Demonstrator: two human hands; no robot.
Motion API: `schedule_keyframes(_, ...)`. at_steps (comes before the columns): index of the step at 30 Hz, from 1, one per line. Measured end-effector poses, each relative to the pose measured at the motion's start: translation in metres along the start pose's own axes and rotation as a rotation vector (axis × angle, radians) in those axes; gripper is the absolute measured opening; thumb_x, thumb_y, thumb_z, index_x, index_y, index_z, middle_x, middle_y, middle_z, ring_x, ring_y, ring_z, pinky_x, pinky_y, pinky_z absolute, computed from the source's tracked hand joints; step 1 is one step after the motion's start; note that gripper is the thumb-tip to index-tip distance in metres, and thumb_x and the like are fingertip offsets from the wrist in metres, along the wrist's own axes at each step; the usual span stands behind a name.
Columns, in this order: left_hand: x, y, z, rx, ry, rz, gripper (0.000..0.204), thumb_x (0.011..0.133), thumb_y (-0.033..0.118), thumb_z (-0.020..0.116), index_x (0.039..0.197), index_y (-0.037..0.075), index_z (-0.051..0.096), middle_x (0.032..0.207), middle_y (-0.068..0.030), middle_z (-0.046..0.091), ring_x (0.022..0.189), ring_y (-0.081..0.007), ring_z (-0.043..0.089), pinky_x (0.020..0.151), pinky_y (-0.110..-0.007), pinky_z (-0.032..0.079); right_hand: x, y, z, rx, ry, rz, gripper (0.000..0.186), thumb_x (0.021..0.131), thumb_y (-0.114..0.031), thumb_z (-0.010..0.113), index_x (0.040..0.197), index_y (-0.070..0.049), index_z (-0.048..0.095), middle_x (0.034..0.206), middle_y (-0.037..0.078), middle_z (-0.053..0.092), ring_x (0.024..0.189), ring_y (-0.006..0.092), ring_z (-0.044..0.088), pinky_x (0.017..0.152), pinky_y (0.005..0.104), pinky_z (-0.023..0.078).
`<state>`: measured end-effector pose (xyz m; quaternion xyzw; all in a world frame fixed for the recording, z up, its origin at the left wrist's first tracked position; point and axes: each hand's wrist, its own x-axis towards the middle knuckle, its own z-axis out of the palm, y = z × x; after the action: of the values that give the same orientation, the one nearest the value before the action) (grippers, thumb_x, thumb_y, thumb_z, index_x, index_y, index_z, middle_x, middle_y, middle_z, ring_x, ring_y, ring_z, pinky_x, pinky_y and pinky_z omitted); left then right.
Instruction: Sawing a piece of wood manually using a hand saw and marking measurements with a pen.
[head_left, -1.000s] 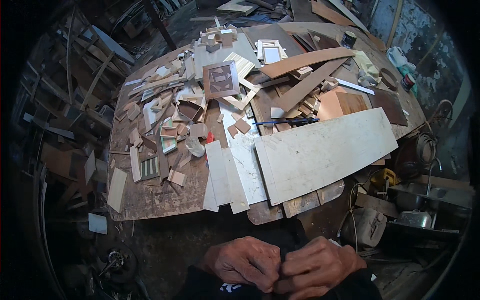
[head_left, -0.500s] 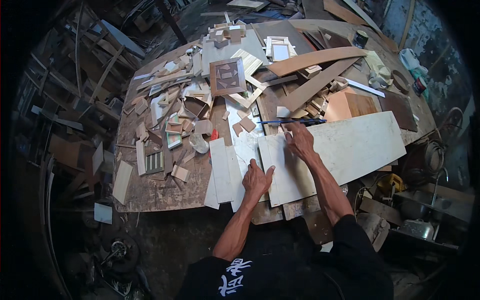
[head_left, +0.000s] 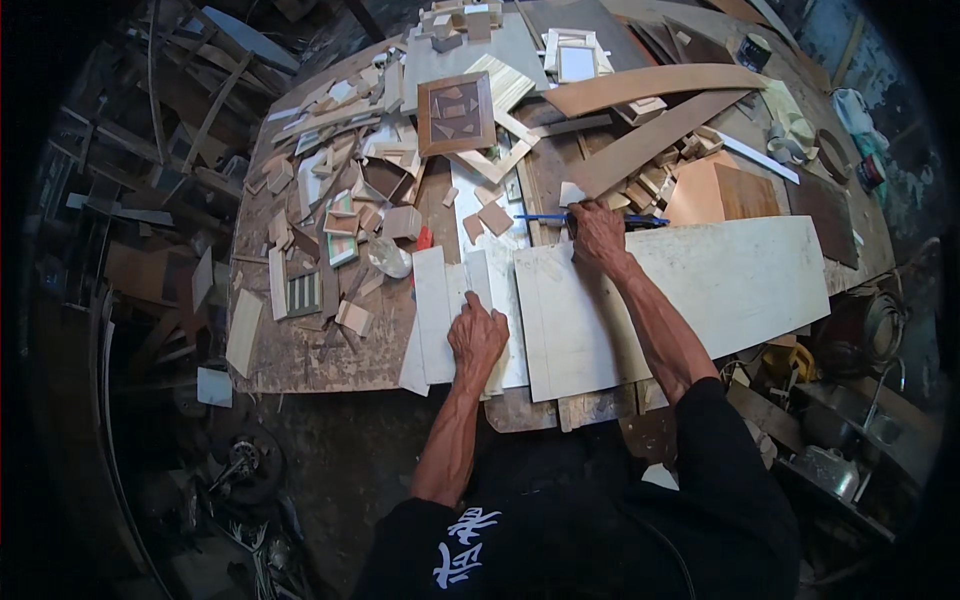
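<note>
My left hand (head_left: 478, 340) rests at the front of the table, closed on a narrow pale strip (head_left: 478, 268), its index finger stretched along it. Wider off-white strips (head_left: 432, 305) lie just left of it. A large off-white board (head_left: 720, 270) spans the table's front to the right, with a gap between its left edge and my left hand. Over the board's far edge is my right hand (head_left: 600, 238), its fingers curled by a long thin blue tool (head_left: 545, 217). Something dark shows at those fingertips; its kind is hidden.
Wood offcuts (head_left: 385, 215) crowd the table's left half. A brown framed panel (head_left: 456, 113) lies behind the strips. Long brown boards (head_left: 660, 90) cross the back right, near a dark can (head_left: 753, 50). A metal sink (head_left: 835, 468) stands at lower right.
My left hand has moved left from the large board's edge to a narrow strip. My right hand has closed near the blue tool. The view has shifted slightly.
</note>
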<state>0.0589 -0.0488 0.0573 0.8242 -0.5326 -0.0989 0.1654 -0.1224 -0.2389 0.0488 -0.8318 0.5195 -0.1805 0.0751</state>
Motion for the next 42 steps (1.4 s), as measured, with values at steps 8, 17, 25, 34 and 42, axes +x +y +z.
schedule_keyframes(8, 0.005, 0.002, 0.009, 0.116, -0.084, 0.069, 0.038, 0.075, 0.019, 0.062, 0.102, -0.003, 0.048, 0.099, -0.0185, 0.049, 0.075, -0.0374, 0.058, 0.065, -0.047, 0.049, 0.016, -0.005, 0.006, -0.067, -0.039, 0.101, 0.022, 0.082, -0.017, 0.050, 0.092, -0.012, 0.069, 0.098, 0.013, 0.062, 0.104, 0.0308, 0.050, 0.082, 0.0528, 0.037)
schedule_keyframes(17, -0.019, 0.000, 0.006, -0.398, 0.018, 0.063, 0.030, 0.080, 0.018, 0.062, 0.101, -0.004, 0.058, 0.085, -0.0175, 0.057, 0.080, -0.0321, 0.058, 0.069, -0.041, 0.047, -0.002, -0.006, 0.019, 0.076, 0.129, -0.049, 0.027, 0.075, -0.007, 0.055, 0.096, -0.018, 0.067, 0.100, 0.006, 0.062, 0.095, 0.0244, 0.057, 0.098, 0.0580, 0.028)
schedule_keyframes(25, -0.022, 0.010, 0.004, -0.666, -0.039, -0.031, 0.037, 0.083, 0.015, 0.061, 0.114, -0.004, 0.051, 0.099, -0.0160, 0.060, 0.080, -0.0237, 0.060, 0.068, -0.035, 0.048, -0.034, -0.071, -0.045, 0.153, 0.379, -0.313, 0.032, 0.073, 0.000, 0.059, 0.101, -0.015, 0.062, 0.085, 0.003, 0.059, 0.085, 0.0221, 0.058, 0.096, 0.0523, 0.036)
schedule_keyframes(34, -0.034, 0.035, -0.065, -0.905, -0.507, 0.412, 0.045, 0.087, 0.020, 0.060, 0.126, 0.000, 0.046, 0.107, -0.0112, 0.058, 0.095, -0.0164, 0.055, 0.079, -0.031, 0.047, -0.093, -0.134, -0.141, 1.357, 0.557, 0.221, 0.013, 0.094, -0.011, 0.049, 0.102, -0.002, 0.054, 0.077, 0.005, 0.060, 0.063, 0.0091, 0.055, 0.058, 0.0213, 0.046)
schedule_keyframes(42, -0.088, 0.037, -0.049, -1.121, -0.829, 0.307, 0.019, 0.096, 0.017, 0.045, 0.088, 0.000, 0.049, 0.067, -0.0025, 0.049, 0.059, -0.0093, 0.044, 0.052, -0.027, 0.039, -0.152, -0.123, -0.120, 1.364, 0.263, 0.511, 0.036, 0.096, -0.029, 0.045, 0.121, -0.002, 0.050, 0.105, 0.013, 0.064, 0.088, 0.0171, 0.063, 0.071, 0.0290, 0.051)
